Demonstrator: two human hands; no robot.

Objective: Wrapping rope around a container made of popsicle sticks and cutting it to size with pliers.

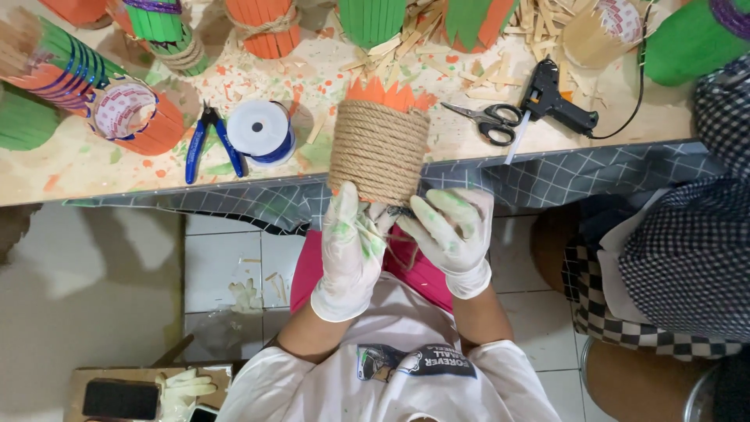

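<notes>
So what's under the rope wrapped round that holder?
Orange pointed sticks poke out past the rope at the far end. The holder's body is covered by the coils, and both gloved hands hide its near end.

Head view, straight down, close overhead.

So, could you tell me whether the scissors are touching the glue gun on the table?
Apart. The head view shows bare tabletop between the scissors and the black glue gun; only the gun's nozzle comes near the handles.

On the desk, scissors lie just left of the black glue gun; blue pliers and a ribbon spool sit well left.
</notes>
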